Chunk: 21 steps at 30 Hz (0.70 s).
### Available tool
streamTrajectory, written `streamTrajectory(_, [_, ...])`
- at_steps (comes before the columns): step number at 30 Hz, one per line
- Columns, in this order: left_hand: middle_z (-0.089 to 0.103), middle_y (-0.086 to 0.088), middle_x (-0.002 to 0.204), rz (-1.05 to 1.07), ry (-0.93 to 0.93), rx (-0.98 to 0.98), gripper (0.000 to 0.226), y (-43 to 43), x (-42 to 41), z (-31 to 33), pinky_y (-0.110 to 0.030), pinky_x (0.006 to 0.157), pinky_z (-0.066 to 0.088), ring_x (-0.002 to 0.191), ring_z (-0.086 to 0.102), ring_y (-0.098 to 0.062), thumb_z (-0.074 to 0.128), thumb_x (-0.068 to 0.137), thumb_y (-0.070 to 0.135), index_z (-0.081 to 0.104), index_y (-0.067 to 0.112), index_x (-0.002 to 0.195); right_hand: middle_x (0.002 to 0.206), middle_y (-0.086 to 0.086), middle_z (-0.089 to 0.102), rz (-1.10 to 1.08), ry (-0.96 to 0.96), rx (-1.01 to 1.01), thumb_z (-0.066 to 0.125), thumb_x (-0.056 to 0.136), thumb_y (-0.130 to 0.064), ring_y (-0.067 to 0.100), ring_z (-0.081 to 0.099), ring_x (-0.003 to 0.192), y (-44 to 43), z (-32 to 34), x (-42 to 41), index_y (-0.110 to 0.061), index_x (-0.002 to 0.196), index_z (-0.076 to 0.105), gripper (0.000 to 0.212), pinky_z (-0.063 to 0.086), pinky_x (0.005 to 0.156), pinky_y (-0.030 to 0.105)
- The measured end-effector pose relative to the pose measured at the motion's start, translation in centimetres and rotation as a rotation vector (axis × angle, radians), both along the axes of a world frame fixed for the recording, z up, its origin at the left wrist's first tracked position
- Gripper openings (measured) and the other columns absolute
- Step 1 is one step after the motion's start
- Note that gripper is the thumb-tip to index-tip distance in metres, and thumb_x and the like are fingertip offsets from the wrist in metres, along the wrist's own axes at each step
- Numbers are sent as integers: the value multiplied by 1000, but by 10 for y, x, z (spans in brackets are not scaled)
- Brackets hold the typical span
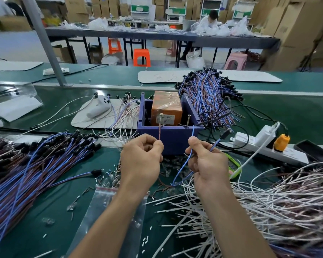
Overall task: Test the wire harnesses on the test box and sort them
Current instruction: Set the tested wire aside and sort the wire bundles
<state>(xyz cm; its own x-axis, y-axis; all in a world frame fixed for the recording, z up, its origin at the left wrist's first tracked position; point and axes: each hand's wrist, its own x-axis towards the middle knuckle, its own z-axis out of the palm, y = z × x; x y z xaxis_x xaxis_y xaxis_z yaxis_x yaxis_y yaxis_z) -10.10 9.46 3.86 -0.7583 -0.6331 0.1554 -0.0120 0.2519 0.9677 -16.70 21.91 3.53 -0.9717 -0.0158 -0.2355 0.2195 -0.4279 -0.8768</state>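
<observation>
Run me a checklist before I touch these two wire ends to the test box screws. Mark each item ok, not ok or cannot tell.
1. Left hand pinches the brown wire, end pointing up: ok.
2. Right hand pinches the blue wire, end pointing up: ok.
3. Brown wire end meets the left screw: cannot tell, it reaches the screw's foot but contact is unclear.
4. Blue wire end on the right screw: not ok, it stands just right of it, apart.
5. Test box upright, screws facing you: ok.
6. Blue wire's loop free of the white wires: cannot tell.
</observation>
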Motion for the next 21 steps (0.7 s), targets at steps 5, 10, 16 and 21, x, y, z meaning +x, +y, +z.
streamTrajectory(5, [65,2,53,13,3,9,24,-4,0,-2,-20,44,40,42,52,-8,68,93,20,70,30,72,54,7,62,4,20,5,75,90,-9,9,28,33,-1,0,-1,-10,65,66,27,25,38,20])
streamTrajectory(10, [65,2,53,4,8,6,23,-6,1,-1,-18,41,39,41,51,-8,69,93,20,70,30,73,54,8,63,-17,50,28,76,89,-8,9,29,32,-1,-1,-3,-11,64,68,27,26,37,19])
streamTrajectory(16, [65,1,52,12,0,35,26,-5,-1,-3,-17,42,38,39,50,-7,70,93,17,70,23,68,50,5,61,-17,100,103,76,88,-6,9,30,33,-3,1,-7,-6,67,71,22,27,37,18])
streamTrajectory(21, [66,2,52,13,9,42,27,-6,-1,-3,-18,43,41,41,53,-7,71,93,18,71,34,71,49,4,60,-14,108,116,76,88,-5,10,32,33,-2,0,-7,-5,69,72,19,29,38,19])
